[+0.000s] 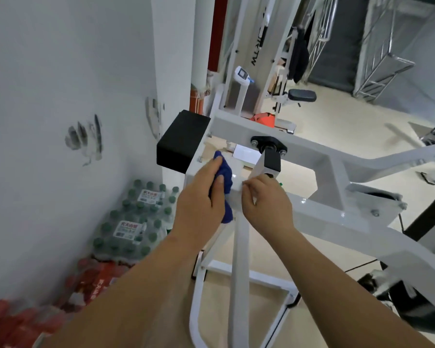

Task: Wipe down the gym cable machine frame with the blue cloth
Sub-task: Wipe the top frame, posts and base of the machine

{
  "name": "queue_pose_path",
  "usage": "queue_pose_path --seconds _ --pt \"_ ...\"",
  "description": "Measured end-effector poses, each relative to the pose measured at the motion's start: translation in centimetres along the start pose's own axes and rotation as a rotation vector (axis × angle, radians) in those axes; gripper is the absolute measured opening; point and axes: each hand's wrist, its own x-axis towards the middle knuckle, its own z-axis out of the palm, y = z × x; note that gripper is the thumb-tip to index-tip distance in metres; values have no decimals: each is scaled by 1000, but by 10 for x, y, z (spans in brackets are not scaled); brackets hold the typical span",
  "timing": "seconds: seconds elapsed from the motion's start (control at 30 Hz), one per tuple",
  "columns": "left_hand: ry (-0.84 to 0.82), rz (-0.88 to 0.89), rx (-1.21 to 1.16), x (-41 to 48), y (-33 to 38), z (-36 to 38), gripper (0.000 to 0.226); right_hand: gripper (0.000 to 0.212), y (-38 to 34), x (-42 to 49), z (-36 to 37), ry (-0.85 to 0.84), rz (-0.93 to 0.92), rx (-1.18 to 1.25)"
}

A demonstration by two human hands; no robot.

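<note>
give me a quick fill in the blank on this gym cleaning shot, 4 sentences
1. The left hand presses a ____ cloth against the white frame.
2. The right hand grips the frame just to the ____ of the cloth.
3. The bottle packs with white labels by the wall have ____ caps.
4. The block at the frame's end nearest the wall is ____.

Missing words: blue; right; green; black

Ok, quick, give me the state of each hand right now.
Left hand: closed on the blue cloth, pressing it against the white frame.
Right hand: fingers curled, gripping the white frame's edge; no cloth in it.
</note>
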Motion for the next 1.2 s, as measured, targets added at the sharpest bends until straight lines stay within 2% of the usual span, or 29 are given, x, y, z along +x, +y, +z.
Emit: queue_pose_path --seconds 0.07,0.13,0.2,0.3,0.37,0.47,0.5,0.6,0.67,0.77,0.83,0.87,0.97,1.03,1.13,1.2 --pt "-68 113 137 32 -11 5 41 24 2 14 3 46 -12 -46" --pt "-189 231 443 52 -28 10 38 20 7 23 8 96 -33 -38" --pt "-236 434 635 61 -48 11 36 14 15 24 15 130 -72 -48" --pt "-222 590 622 68 -72 -5 34 16 25 23 23 137 -133 -110" --pt "-130 533 608 67 -93 -11 37 19 24 25 25 154 -140 -120" --pt "7 345 567 52 -97 4 37 22 22 29 25 179 -141 -122" --pt "27 350 576 44 -92 15 36 22 23 28 25 172 -142 -127" --pt "-151 577 616 26 -77 46 44 22 27 26 29 170 -130 -157" --pt "-218 613 601 26 -73 47 52 21 29 25 30 166 -151 -126" --pt "-246 577 669 22 -78 31 67 19 35 19 25 172 -208 -21" --pt "-198 534 688 14 -85 12 79 21 39 3 20 213 -195 4" --pt "-146 486 625 11 -88 4 80 22 41 -8 17 240 -175 -6" --pt "82 199 348 0 -66 -5 58 21 44 -43 10 283 -100 -37" --pt "101 112 265 -9 -52 4 48 24 46 -54 7 268 -52 -51" --pt "87 65 364 -21 -58 16 45 33 51 -57 5 189 10 -42" --pt "156 -105 351 -21 -66 18 43 36 51 -58 3 166 5 -30"
